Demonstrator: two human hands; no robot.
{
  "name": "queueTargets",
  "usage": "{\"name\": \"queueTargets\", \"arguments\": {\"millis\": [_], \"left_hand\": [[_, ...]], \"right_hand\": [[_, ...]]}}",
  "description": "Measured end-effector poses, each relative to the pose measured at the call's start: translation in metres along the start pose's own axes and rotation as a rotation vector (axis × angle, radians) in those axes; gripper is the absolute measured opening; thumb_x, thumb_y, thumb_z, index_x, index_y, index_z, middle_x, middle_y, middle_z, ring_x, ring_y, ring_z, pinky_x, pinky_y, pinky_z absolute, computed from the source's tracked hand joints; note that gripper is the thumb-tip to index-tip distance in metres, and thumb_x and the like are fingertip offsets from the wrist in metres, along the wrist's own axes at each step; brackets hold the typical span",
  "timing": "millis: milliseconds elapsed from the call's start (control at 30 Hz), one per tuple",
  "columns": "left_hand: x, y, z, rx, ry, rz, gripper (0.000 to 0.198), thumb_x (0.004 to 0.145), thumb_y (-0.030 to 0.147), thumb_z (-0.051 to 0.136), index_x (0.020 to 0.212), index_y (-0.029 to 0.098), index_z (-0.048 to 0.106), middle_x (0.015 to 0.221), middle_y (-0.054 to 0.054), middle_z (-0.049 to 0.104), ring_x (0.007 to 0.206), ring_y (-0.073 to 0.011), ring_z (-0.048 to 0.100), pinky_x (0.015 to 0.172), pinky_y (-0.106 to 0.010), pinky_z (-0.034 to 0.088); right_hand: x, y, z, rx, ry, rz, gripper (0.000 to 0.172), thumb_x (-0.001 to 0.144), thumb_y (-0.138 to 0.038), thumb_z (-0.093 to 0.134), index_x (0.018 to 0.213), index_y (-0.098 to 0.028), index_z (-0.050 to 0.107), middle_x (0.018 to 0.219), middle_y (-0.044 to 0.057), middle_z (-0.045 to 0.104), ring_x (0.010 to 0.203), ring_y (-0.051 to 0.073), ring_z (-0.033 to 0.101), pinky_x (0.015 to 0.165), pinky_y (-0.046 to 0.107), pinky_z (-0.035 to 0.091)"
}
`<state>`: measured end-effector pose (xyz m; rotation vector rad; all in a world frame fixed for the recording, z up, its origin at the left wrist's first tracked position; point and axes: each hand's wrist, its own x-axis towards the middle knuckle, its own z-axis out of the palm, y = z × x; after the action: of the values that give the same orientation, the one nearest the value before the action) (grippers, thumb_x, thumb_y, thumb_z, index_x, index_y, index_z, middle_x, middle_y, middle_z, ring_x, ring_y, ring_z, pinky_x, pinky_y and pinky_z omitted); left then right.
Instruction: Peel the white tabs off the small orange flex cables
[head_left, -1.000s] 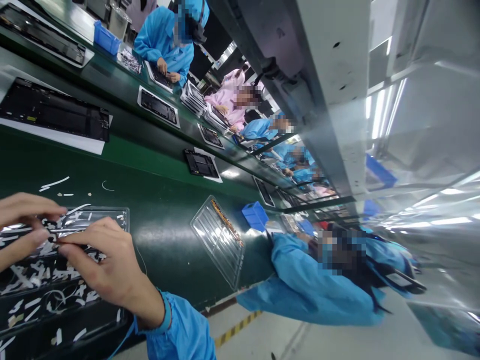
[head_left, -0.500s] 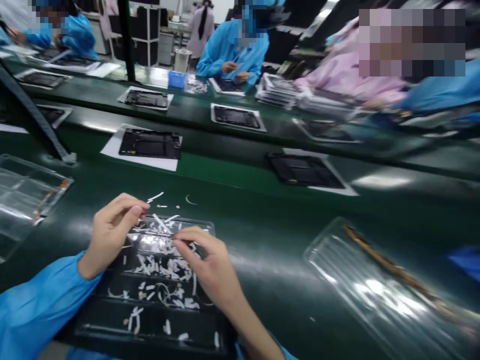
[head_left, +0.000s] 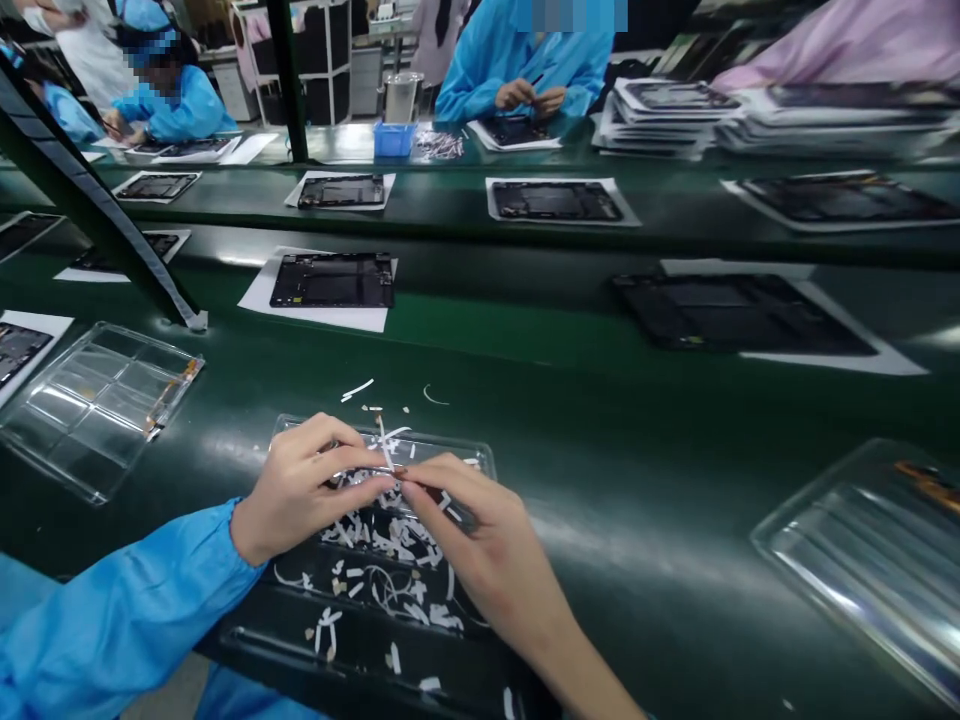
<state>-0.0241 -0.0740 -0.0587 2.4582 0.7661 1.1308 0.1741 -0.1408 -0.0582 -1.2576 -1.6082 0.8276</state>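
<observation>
My left hand point(head_left: 304, 485) and my right hand point(head_left: 480, 545) meet over a dark tray point(head_left: 352, 640) strewn with white paper scraps. Both hands pinch a small thin strip point(head_left: 384, 447) between thumb and fingertips, right at the tray's far end. The strip sticks up between the fingertips; what else it is joined to I cannot make out. My left arm wears a blue sleeve point(head_left: 112, 620).
A clear plastic tray point(head_left: 90, 400) lies at the left, another point(head_left: 870, 560) at the right. Dark tablet frames on white sheets point(head_left: 330, 285) point(head_left: 742, 315) sit on the green belt beyond. Other people in blue coats point(head_left: 517, 60) work across the line. A slanted black post point(head_left: 97, 210) stands at left.
The view has swung left and levelled from a steep tilt. My hands stay pinched together over the scrap tray, now closer to one another.
</observation>
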Motion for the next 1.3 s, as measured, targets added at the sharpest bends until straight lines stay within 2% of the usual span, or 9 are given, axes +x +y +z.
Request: {"name": "queueTargets", "arguments": {"millis": [167,367,700,800,967,1067,1133,1200,1300], "left_hand": [[-0.003,-0.001,-0.003,-0.001,-0.021,-0.041,0.011,0.092,0.019,0.073,0.103,0.018,0.072,0.094,-0.003,0.067,0.083,-0.0137,0.065,0.072,-0.026,0.054],[-0.009,-0.006,-0.006,0.029,-0.152,0.033,0.012,0.097,0.017,0.064,0.108,0.021,0.069,0.100,-0.003,0.067,0.087,-0.0157,0.065,0.074,-0.028,0.053],[-0.005,-0.004,-0.001,0.060,-0.187,0.010,0.007,0.097,0.018,0.060,0.100,0.019,0.066,0.093,-0.003,0.067,0.078,-0.0142,0.065,0.066,-0.026,0.052],[-0.001,-0.002,-0.002,0.095,-0.122,-0.075,0.007,0.094,0.015,0.058,0.093,0.019,0.063,0.091,-0.002,0.065,0.076,-0.0133,0.063,0.065,-0.025,0.050],[0.004,-0.007,-0.007,0.079,0.202,-0.308,0.012,0.091,0.010,0.056,0.084,0.019,0.059,0.088,-0.002,0.059,0.076,-0.0136,0.058,0.065,-0.025,0.050],[0.002,-0.011,-0.006,0.023,0.327,-0.348,0.011,0.092,0.012,0.056,0.085,0.019,0.059,0.090,-0.001,0.057,0.077,-0.0134,0.058,0.066,-0.026,0.050],[0.000,-0.012,-0.005,0.007,0.350,-0.340,0.010,0.093,0.011,0.056,0.091,0.019,0.062,0.094,-0.002,0.057,0.082,-0.0149,0.060,0.071,-0.028,0.052],[-0.001,-0.010,-0.003,0.006,0.346,-0.297,0.019,0.094,0.008,0.054,0.104,0.020,0.065,0.101,-0.004,0.058,0.092,-0.0178,0.061,0.080,-0.032,0.053],[-0.002,-0.002,-0.002,0.009,0.242,-0.189,0.030,0.094,0.004,0.052,0.114,0.022,0.066,0.110,-0.006,0.061,0.104,-0.0206,0.061,0.090,-0.037,0.053]], "right_hand": [[-0.004,-0.001,0.003,-0.006,0.002,-0.005,0.017,0.098,-0.018,0.060,0.105,-0.023,0.075,0.097,0.003,0.075,0.089,0.017,0.068,0.079,0.032,0.054],[-0.008,0.000,0.009,-0.088,0.010,-0.010,0.016,0.098,-0.020,0.059,0.102,-0.020,0.075,0.091,0.004,0.073,0.085,0.017,0.066,0.077,0.031,0.055],[-0.005,-0.002,0.010,-0.162,-0.012,-0.057,0.015,0.098,-0.017,0.057,0.096,-0.020,0.072,0.091,0.004,0.071,0.086,0.016,0.065,0.079,0.032,0.055],[-0.002,-0.005,0.005,-0.118,-0.001,-0.064,0.016,0.097,-0.016,0.057,0.097,-0.021,0.072,0.090,0.003,0.072,0.084,0.017,0.067,0.076,0.032,0.055],[0.003,-0.009,-0.021,-0.071,0.204,-0.012,0.014,0.096,-0.016,0.059,0.096,-0.023,0.072,0.085,0.002,0.070,0.075,0.015,0.067,0.064,0.029,0.054],[0.003,-0.011,-0.033,0.007,0.256,0.010,0.015,0.097,-0.017,0.059,0.102,-0.024,0.072,0.085,0.001,0.067,0.074,0.015,0.069,0.062,0.027,0.057],[0.002,-0.011,-0.035,0.041,0.262,-0.003,0.026,0.097,-0.016,0.059,0.120,-0.026,0.068,0.087,0.000,0.066,0.071,0.014,0.069,0.064,0.028,0.060],[0.000,-0.010,-0.033,0.020,0.268,-0.020,0.045,0.097,-0.016,0.061,0.140,-0.029,0.056,0.088,0.000,0.065,0.071,0.014,0.069,0.067,0.029,0.063],[-0.001,-0.006,-0.028,-0.078,0.210,-0.064,0.057,0.097,-0.017,0.062,0.151,-0.027,0.046,0.091,0.001,0.068,0.082,0.016,0.071,0.078,0.032,0.064]]}}
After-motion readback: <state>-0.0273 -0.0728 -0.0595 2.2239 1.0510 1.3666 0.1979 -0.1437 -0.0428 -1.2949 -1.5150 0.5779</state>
